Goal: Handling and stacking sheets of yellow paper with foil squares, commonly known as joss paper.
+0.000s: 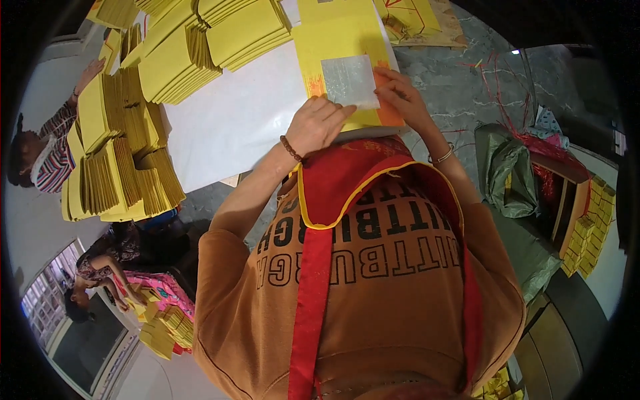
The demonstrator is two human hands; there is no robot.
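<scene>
Head view: yellow sheet (340, 37) runs lengthwise forward; fingers (400, 85) touch silver square (347, 77), pinch unclear.

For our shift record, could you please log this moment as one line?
left hand: at lower edge of silver square; right hand: at its right edge; under square: yellow sheet

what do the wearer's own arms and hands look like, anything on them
Brown sleeves leave both forearms bare. The left hand has a dark beaded bracelet at its wrist; the right hand has a thin bangle. Neither is gloved.
</scene>
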